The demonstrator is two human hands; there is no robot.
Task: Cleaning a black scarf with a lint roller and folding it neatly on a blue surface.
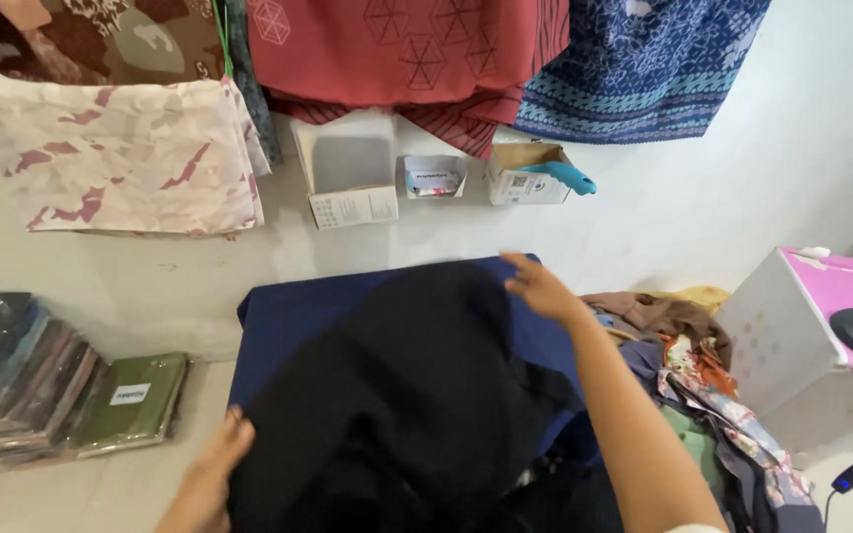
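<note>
Black cloth [397,395] under both hands [545,288].

My hands rest on a plain black cloth [417,395] over a solid navy board [288,316]. Hanging above: a cream cloth with maroon blotches [120,148], a red cloth with line hexagons [407,49] and a blue cloth with white floral print [634,59]. The stool [841,286] top is pink.
</note>
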